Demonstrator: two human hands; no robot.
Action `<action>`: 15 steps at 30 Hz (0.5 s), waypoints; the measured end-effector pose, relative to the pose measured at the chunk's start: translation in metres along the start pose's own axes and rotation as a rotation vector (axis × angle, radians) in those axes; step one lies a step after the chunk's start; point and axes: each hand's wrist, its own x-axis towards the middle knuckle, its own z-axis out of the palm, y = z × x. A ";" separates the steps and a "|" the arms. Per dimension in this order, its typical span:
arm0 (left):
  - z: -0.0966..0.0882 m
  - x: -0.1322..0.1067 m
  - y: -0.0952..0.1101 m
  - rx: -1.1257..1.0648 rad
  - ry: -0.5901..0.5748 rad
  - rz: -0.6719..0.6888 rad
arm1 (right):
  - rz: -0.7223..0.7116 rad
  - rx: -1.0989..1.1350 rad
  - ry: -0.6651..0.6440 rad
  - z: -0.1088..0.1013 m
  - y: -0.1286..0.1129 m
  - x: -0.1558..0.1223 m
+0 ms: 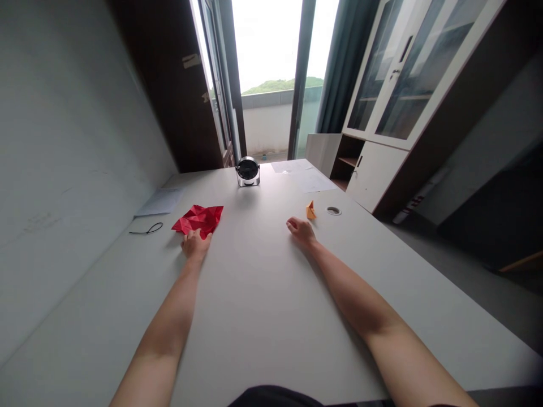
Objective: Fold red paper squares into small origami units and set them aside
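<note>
My left hand (195, 245) grips the near corner of a red sheet of paper (198, 218), its thumb and fingers at the edge. Many crease lines cross the sheet, and its surface stands up unevenly from the white table. On the right side, my right hand (300, 229) rests on the tabletop with its fingers curled closed and nothing seen in them. Just beyond it stands a small orange folded-paper figure (311, 211), apart from the hand.
A round black device on a silver stand (248, 171) stands at the far end of the table (246, 294). A black cable tie (147, 229) and white papers (159, 202) lie at left. A round cable hole (334, 211) is at right, and more sheets (316, 181) lie behind.
</note>
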 end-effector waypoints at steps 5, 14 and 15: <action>-0.001 0.000 0.000 -0.023 0.020 0.001 | 0.002 -0.007 -0.011 -0.001 -0.001 0.000; 0.000 0.007 -0.006 -0.163 0.088 -0.082 | -0.002 -0.014 -0.019 -0.003 -0.003 -0.001; -0.001 0.008 -0.009 -0.173 0.098 -0.097 | -0.004 -0.014 -0.020 -0.003 -0.003 -0.001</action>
